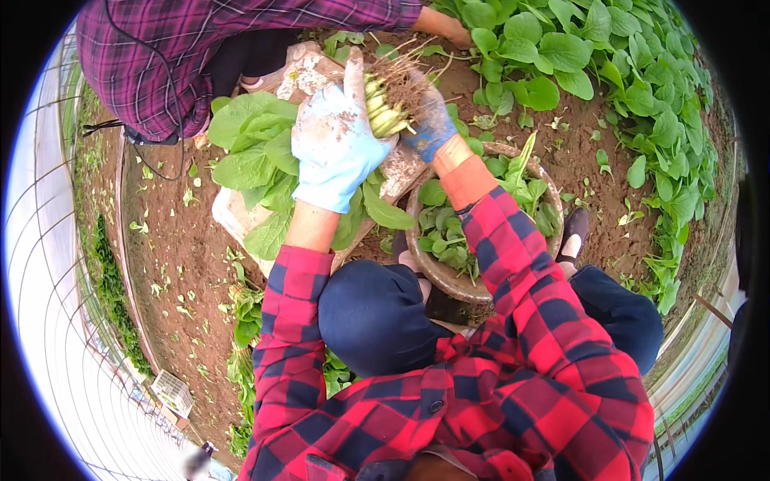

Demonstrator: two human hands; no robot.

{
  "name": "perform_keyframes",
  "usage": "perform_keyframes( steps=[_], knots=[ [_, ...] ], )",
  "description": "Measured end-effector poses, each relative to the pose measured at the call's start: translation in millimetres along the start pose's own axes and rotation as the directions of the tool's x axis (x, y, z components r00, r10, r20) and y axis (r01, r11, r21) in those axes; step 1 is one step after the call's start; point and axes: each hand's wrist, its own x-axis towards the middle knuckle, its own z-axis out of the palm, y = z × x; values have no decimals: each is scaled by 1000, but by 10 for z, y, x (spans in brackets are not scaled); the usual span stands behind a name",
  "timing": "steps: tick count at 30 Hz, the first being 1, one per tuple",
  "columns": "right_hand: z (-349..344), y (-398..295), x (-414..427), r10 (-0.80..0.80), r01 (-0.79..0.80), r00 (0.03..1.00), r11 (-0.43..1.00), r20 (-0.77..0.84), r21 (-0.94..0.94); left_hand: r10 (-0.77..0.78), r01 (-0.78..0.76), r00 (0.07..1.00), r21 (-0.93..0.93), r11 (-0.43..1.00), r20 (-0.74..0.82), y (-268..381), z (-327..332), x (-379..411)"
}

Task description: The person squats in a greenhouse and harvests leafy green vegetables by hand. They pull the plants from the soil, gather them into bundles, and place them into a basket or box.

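My left hand (338, 144), in a soiled light-blue glove, is closed round the stems of a bunch of leafy greens (258, 144). The broad leaves hang out to the left, and the pale stem bases and soil-covered roots (406, 84) point right. My right hand (428, 120), in a dirt-stained blue glove, is against the root end; its fingertips are partly hidden behind the roots, so its grip is unclear. Under the bunch lies a mud-smeared pale crate or board (237, 210). Below my right forearm, a round brown basin (448, 282) holds loose green leaves.
A co-worker in a purple plaid shirt (138, 60) crouches at the upper left, one hand (451, 30) at the growing greens (656, 90). Tied bundles of greens (243, 361) lie left of my body. A white wire basket (172, 394) stands at the lower left on soil with scattered leaves.
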Motion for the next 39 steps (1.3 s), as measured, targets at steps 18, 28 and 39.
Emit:
perform_keyframes(
  steps=[18, 28, 39],
  knots=[
    [-457, 69, 451, -437, 423, 886, 630, 152, -652, -71, 16, 981, 290, 957, 180, 110, 253, 221],
    [-527, -248, 317, -303, 315, 949, 918, 87, -242, -127, 91, 945, 131, 987, 300, 16, 279, 287],
    [-529, -120, -584, -471, 157, 882, 238, 27, -959, -180, 136, 940, 164, 977, 291, 131, 214, 208]
  ],
)
